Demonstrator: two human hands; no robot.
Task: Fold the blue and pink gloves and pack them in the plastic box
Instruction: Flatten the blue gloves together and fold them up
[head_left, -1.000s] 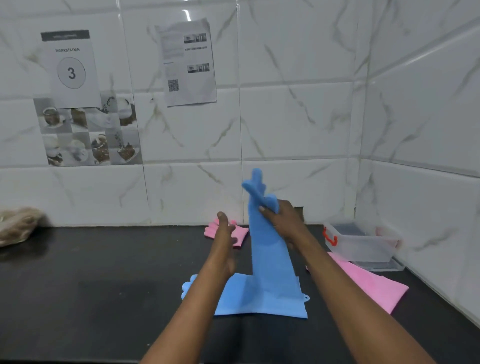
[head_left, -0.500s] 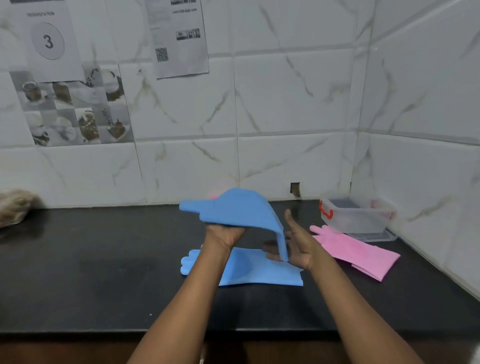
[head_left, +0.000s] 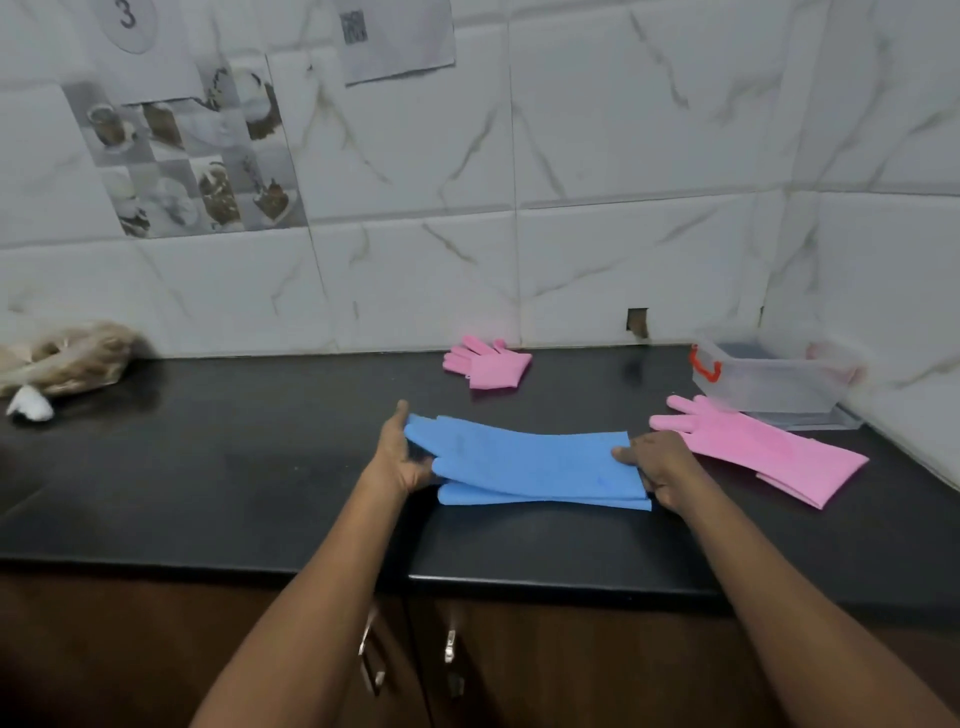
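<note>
The left hand (head_left: 402, 457) grips the finger end and the right hand (head_left: 657, 467) grips the cuff end of the stacked blue gloves (head_left: 530, 462), at full length well left of the plastic box (head_left: 769, 384); one pink glove (head_left: 758, 447) lies flat just beside the box, a second pink glove (head_left: 488, 364) farther left; judged status: folding and packing remain.

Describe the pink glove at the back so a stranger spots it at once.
On the black countertop, look along the foot of the white marble-tiled wall. Left of the clear plastic box lies a pink rubber glove. Unlike the long pink glove beside the box, it is folded short.
</note>
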